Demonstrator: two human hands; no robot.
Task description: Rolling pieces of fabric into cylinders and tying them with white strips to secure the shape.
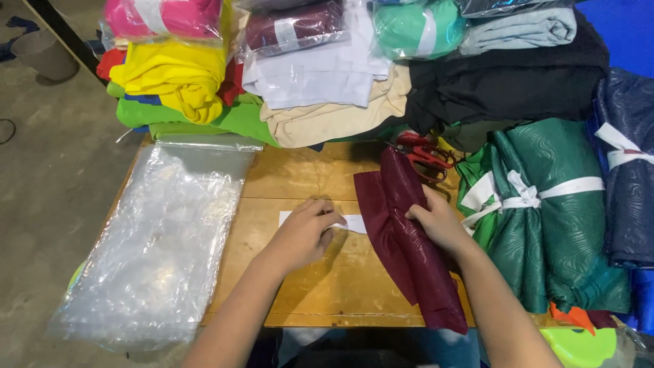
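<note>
A folded maroon cloth (402,238) with an embossed pattern lies slanted on the wooden table (306,170). My right hand (439,221) rests on its right edge, fingers gripping the fabric. My left hand (303,228) pinches a white strip (354,223) that lies flat on the table and runs under the cloth's left edge. Red-handled scissors (426,155) lie just behind the maroon cloth.
A stack of clear plastic bags (163,238) covers the table's left side. Piled folded fabrics in yellow (177,75), green, beige, white and black (504,82) line the back. Green bundles tied with white strips (545,204) and a dark blue bundle (630,163) sit at right.
</note>
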